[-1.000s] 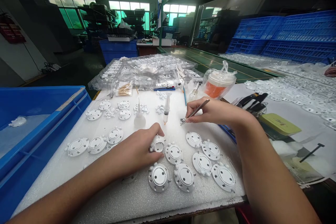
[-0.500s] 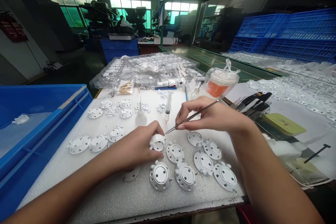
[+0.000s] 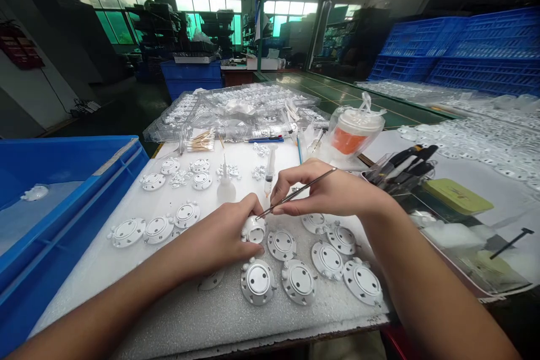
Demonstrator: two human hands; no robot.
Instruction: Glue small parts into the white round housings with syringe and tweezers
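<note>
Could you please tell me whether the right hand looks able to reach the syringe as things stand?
Probably yes: the syringe lies close beside the right hand, with nothing visible between them. That hand holds tweezers, though, so it would likely need to set those down first.

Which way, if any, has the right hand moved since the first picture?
Yes, leftward: the right hand now sits closer to the unmoved syringe.

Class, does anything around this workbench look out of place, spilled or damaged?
No spill or damage stands out. Perhaps odd: the bagged white-and-orange container near the far right of the foam sheet, because it resembles takeaway packaging rather than work supplies.
</note>
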